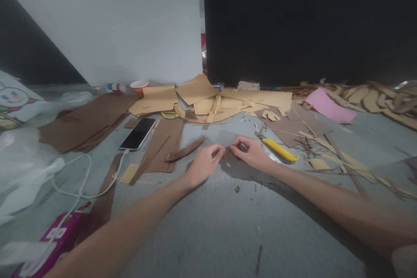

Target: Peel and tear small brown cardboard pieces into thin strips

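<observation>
My left hand (204, 163) and my right hand (250, 151) meet over the grey floor (228, 226), fingertips pinched together on a tiny piece between them that is too small to make out. Both hands have curled fingers. A narrow strip of corrugated cardboard (185, 149) lies just left of my left hand. A yellow utility knife (279, 150) lies right beside my right hand.
A phone (138, 133) on a white cable (87, 178) lies to the left on brown cardboard sheets (87, 124). Cut cardboard pieces (211, 100), a pink sheet (329, 105), a paper cup (139, 86), strips (339, 156) at right and a magenta box (55, 243) lie around.
</observation>
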`<state>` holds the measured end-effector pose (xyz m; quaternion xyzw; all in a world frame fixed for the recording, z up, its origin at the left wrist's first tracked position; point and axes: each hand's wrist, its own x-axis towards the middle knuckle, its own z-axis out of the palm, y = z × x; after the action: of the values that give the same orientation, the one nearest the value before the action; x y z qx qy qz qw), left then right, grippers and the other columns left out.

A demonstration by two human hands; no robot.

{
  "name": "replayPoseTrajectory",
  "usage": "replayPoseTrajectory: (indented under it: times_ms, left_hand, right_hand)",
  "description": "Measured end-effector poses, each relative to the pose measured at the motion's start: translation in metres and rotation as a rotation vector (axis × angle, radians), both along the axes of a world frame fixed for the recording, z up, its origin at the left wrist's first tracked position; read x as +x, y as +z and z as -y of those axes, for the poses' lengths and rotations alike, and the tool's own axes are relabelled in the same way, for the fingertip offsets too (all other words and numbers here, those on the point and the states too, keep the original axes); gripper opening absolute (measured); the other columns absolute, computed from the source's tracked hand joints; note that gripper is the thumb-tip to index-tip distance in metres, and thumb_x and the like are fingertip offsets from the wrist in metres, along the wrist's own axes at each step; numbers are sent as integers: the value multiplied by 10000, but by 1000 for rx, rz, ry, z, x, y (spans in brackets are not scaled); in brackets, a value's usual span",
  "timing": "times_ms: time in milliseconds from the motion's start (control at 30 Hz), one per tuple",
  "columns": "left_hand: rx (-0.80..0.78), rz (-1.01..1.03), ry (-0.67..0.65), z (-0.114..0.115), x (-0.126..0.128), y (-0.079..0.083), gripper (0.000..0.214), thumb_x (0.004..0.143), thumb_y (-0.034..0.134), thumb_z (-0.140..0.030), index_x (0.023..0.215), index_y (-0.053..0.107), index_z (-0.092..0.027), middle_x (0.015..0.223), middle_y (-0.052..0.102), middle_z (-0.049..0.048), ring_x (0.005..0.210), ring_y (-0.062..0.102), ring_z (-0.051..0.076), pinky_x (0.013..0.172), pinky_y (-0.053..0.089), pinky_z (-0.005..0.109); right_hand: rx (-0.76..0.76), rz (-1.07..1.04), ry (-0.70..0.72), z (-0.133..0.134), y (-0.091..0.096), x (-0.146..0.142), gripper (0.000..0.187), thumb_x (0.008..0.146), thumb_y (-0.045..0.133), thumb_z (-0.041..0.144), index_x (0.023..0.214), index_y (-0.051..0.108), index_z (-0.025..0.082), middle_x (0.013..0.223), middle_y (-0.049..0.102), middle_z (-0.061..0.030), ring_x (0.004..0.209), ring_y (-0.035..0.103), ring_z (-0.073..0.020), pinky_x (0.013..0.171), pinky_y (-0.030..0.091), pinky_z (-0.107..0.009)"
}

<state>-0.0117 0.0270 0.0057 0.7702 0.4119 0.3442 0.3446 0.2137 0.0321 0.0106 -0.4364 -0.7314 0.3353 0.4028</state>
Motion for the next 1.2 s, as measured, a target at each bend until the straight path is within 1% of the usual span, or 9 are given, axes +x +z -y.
replayPoseTrajectory:
  times_ms: [167, 333, 433, 500, 567, 700, 867, 1067, 1200]
  left_hand:
    - [55, -41, 43, 0, 1, -1, 276, 1097, 571, -340, 941, 753, -203, 922, 788, 43, 886, 725, 211, 853, 545, 327]
    - [223, -220, 101, -1, 2, -5, 236, 1093, 580, -228, 918, 736, -202, 941, 726, 61, 1032, 653, 256, 990, 555, 415]
    - [293, -315, 140, 0, 3, -8, 143, 1091, 600, -214, 1117, 740, -203, 1138, 717, 87, 1197, 602, 290, 1105, 531, 484]
    - [351, -367, 170, 2, 3, -9, 229, 1086, 608, -199, 1298, 696, -207, 1277, 687, 100, 1291, 566, 301, 1172, 499, 514]
    - [409, -439, 152, 5, 4, -9, 265, 1091, 591, -184, 1340, 679, -201, 1327, 680, 108, 1320, 560, 306, 1192, 488, 523]
    - [501, -547, 32, 8, 4, -9, 314, 1091, 510, -109, 1334, 697, -178, 1460, 670, 124, 1439, 539, 301, 1235, 469, 505]
    - [497, -622, 11, 8, 3, -10, 433, 1059, 448, -53, 1432, 653, -133, 1580, 604, 160, 1560, 481, 299, 1293, 431, 487]
    - [482, -652, 22, 6, 2, -12, 462, 1062, 420, -74, 1459, 635, -172, 1612, 572, 156, 1603, 442, 296, 1298, 427, 497]
    - [477, -657, 38, 5, 1, -14, 453, 1068, 430, -93, 1461, 642, -168, 1600, 579, 165, 1597, 446, 305, 1296, 425, 509]
  right_hand:
    - [81, 49, 38, -3, -4, 1, 242, 1023, 658, 392, 868, 751, 230, 819, 751, -23, 761, 659, -182, 708, 517, -307]
    - [191, 188, 40, -11, -14, 2, 238, 1013, 693, 340, 808, 742, 230, 719, 711, 1, 670, 607, -165, 723, 472, -325]
    - [215, 252, 16, -15, -19, 3, 231, 1002, 716, 297, 784, 729, 223, 724, 725, 8, 664, 622, -157, 748, 443, -334]
    - [226, 287, -21, -17, -21, 3, 221, 994, 735, 275, 780, 722, 219, 742, 745, 11, 677, 645, -156, 778, 428, -343]
    - [244, 328, -49, -18, -23, 4, 210, 991, 753, 267, 789, 722, 218, 761, 763, 11, 699, 668, -162, 815, 412, -355]
    - [305, 406, -86, -21, -25, 6, 191, 1002, 761, 250, 816, 729, 222, 797, 776, 7, 761, 698, -176, 857, 374, -374]
    - [369, 466, -95, -22, -26, 9, 194, 1040, 713, 236, 849, 746, 230, 825, 775, -2, 801, 700, -181, 882, 354, -381]
    - [500, 552, -84, -21, -28, 9, 233, 1089, 643, 247, 894, 768, 230, 848, 769, -28, 832, 677, -196, 947, 339, -403]
    - [606, 634, -3, -20, -25, 12, 232, 1099, 607, 199, 958, 788, 230, 880, 749, -38, 870, 658, -201, 989, 335, -406]
